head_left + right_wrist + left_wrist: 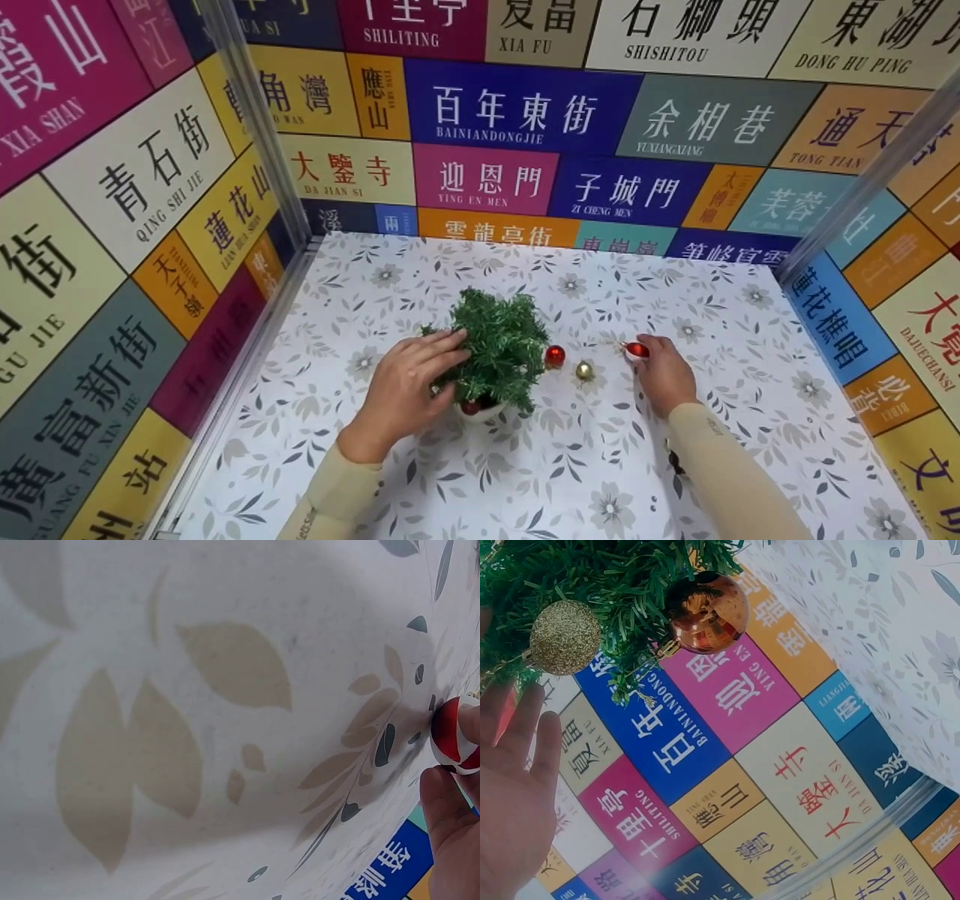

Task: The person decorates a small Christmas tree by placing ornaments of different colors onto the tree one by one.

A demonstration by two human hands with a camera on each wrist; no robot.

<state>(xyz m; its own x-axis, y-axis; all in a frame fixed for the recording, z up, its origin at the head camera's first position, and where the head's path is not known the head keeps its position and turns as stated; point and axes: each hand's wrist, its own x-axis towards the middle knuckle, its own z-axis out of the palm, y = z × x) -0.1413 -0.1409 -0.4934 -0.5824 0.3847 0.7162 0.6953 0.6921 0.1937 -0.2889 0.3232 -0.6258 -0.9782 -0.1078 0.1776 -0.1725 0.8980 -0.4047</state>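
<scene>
From where I stand, the person's right hand (666, 375) pinches a red-and-white ball ornament (637, 350) between thumb and fingers, low over the leaf-printed tablecloth (611, 480); the right wrist view shows a thumb and fingertips pressed to it. Left of that pinch, and a touch nearer the person, a gold ball ornament (584, 370) lies on the cloth, and farther left again sits a shiny red ball ornament (554, 355), just beside the greenery. Well to the left of the pinch stands a small artificial Christmas tree (501, 345), upright in a white pot (487, 414), its branches spilling over the rim so that whatever packs the pot around the stem is hidden. The left hand (411, 384) is at the tree's left side, fingers extended and slightly parted, fingertips against the branches, thumb lower down near the pot. By those fingertips, the left wrist view shows a glittery gold ball (565, 637) among the needles and, a little apart from them, a glossy copper ball (709, 613). A dark reddish ball (470, 407) sits low at the pot, close to the left thumb; whether it is that copper one, I cannot tell. Beyond both hands rises a wall of colourful place-name panels (517, 105).
</scene>
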